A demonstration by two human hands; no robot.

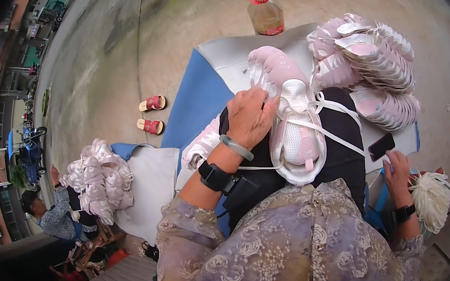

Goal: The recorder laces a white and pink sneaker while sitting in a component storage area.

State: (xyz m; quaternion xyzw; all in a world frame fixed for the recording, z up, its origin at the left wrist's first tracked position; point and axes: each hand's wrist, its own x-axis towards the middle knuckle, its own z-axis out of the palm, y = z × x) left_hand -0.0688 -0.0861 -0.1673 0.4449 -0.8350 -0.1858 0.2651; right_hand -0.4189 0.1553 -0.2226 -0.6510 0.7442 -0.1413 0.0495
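Note:
Across my dark-trousered lap lies a pink and white shoe upper (296, 137), its toe part pointing away from me. White laces (333, 139) trail loosely from it to the right and left. My left hand (250, 117) grips its left edge, fingers curled over the side. Out to the right, my right hand (398, 176) is raised with its fingers drawn together, and a small pale bit shows at the fingertips that I cannot make out. Just beside that hand hangs a thick bundle of white laces (433, 202). More pink uppers (268, 68) lie beyond the one on my lap.
Piled uppers (374, 54) sit at the right, with a black phone (381, 147) in front. A red-capped jug (265, 12) stands at the far side. Red sandals (151, 126) lie on the concrete. At left, another person (57, 217) sits beside heaped uppers (101, 181).

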